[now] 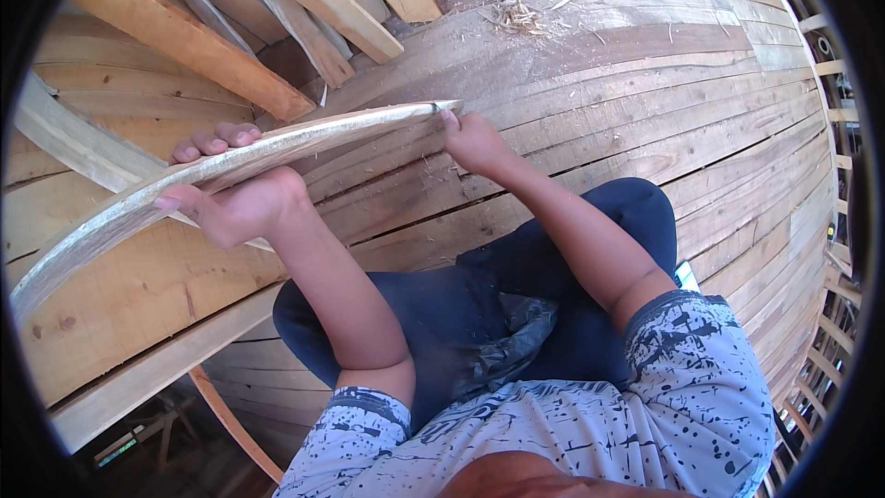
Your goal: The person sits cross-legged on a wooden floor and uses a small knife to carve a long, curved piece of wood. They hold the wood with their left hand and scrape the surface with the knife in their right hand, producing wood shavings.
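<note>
A long, pale wooden plank [369,120] runs from the lower left up toward the middle, its edge facing me; it appears curved in this fisheye view. My left hand [240,207] grips it from beneath, with the thumb on the near side and fingertips showing over the far side. At the plank's narrow right end, my right hand [475,143] is closed, thumb or finger tip against the wood. Its other fingers are curled in and mostly hidden, so I cannot tell whether it also holds something small.
Several loose timbers [194,37] lie at the upper left, and another pale board [88,143] passes behind the plank. I sit cross-legged on a planked wooden deck [636,101]. Wood shavings [525,14] are scattered at the far side. Lower left, the planking ends above a dark opening [166,443].
</note>
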A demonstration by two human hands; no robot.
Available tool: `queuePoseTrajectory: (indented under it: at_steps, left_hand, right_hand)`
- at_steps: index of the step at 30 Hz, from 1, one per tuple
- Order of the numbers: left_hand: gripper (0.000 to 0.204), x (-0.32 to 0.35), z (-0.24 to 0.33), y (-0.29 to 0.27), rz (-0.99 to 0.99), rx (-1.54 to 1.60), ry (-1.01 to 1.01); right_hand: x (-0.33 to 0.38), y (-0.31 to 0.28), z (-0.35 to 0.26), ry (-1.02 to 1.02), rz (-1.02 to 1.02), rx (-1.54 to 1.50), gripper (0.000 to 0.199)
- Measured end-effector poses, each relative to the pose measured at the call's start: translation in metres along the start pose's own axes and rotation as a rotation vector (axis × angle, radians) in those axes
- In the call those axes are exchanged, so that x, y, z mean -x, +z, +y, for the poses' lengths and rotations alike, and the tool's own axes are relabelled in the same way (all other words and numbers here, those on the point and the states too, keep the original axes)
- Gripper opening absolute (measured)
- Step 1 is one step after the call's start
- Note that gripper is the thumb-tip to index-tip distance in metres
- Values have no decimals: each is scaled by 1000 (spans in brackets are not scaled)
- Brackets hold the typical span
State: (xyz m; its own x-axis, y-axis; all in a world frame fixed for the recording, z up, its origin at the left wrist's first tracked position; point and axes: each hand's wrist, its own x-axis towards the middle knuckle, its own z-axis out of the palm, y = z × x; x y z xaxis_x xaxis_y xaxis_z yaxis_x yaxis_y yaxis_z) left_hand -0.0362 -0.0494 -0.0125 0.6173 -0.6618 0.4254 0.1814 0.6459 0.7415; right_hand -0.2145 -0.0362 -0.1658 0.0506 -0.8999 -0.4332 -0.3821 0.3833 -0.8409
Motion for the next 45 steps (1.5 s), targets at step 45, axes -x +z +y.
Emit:
queuePoseTrajectory:
  at_steps: [45]
  left_hand:
    - [62,0,-2,-12,-254,238,-38]
  right_hand:
    - [24,-3,-45,-142,-28,71,63]
